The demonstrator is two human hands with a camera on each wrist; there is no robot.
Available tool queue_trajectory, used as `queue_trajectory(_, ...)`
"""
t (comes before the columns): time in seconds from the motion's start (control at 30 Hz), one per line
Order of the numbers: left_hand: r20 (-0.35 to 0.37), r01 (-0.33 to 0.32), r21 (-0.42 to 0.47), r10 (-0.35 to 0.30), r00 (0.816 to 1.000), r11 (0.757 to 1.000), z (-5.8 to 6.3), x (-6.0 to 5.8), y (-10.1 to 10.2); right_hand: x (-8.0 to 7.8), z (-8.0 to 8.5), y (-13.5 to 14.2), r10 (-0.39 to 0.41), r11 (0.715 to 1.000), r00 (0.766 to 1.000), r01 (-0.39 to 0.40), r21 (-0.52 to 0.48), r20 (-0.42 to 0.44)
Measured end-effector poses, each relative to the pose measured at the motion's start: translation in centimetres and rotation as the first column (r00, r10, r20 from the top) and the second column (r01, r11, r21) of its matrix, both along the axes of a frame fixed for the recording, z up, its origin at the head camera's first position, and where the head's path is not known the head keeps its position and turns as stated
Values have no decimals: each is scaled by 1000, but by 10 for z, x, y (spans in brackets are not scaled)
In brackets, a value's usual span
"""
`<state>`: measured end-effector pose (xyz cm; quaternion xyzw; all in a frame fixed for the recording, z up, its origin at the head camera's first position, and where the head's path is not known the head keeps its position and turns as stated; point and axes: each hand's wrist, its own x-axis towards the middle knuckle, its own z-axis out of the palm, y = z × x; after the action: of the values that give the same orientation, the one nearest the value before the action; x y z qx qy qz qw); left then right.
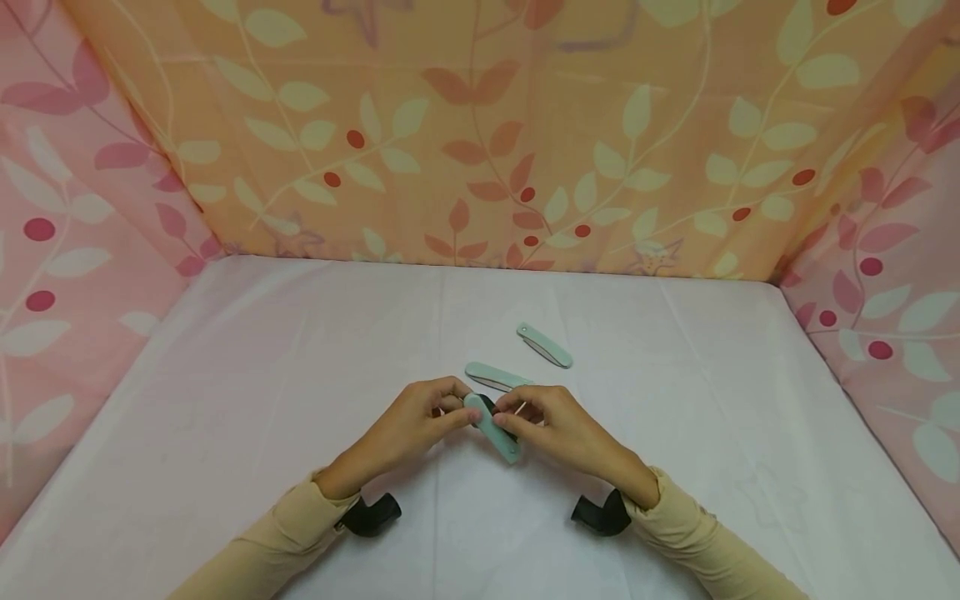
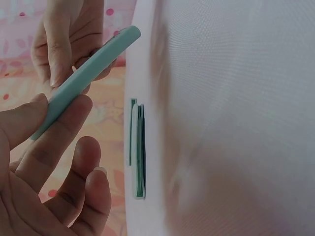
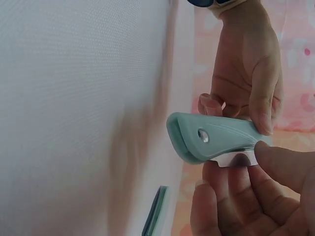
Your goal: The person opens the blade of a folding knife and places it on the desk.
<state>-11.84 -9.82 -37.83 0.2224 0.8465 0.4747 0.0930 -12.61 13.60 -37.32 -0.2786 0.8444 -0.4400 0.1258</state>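
A mint-green folding knife point(image 1: 497, 435) is held between both hands, just above the white cloth. My left hand point(image 1: 422, 414) pinches one end of its handle between thumb and fingers, the other fingers loosely bent in the left wrist view. From the other side my right hand point(image 1: 558, 414) pinches the blade point(image 3: 227, 159) at the handle's lower edge. Most of the blade sits inside the handle point(image 3: 216, 130), with a short bright strip showing. Just beyond the hands lies a second folded knife point(image 1: 491, 374), partly covered by the right fingers in the head view.
A third folded mint-green knife point(image 1: 544, 347) lies farther back on the white-covered table point(image 1: 337, 350). Patterned fabric point(image 1: 465, 167) closes off the back, with pink leaf-print cloth point(image 1: 75, 233) along the sides. A black wrist camera mount point(image 1: 375, 515) hangs under the left cuff.
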Motion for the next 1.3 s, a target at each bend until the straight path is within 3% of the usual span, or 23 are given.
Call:
queue_trajectory(0.37, 11, 50, -12, -50, 999, 999, -3, 4, 2, 2, 0, -2, 4, 998, 996, 2, -69, 87)
queue_trajectory(0.9, 2, 38, -18, -38, 999, 999, 1, 2, -2, 2, 3, -1, -84, 996, 995, 86, -33, 56)
queue_trajectory(1.3, 4, 5, -23, -5, 1000, 1000, 4, 0, -5, -1, 4, 4, -134, 991, 990, 133, -32, -42)
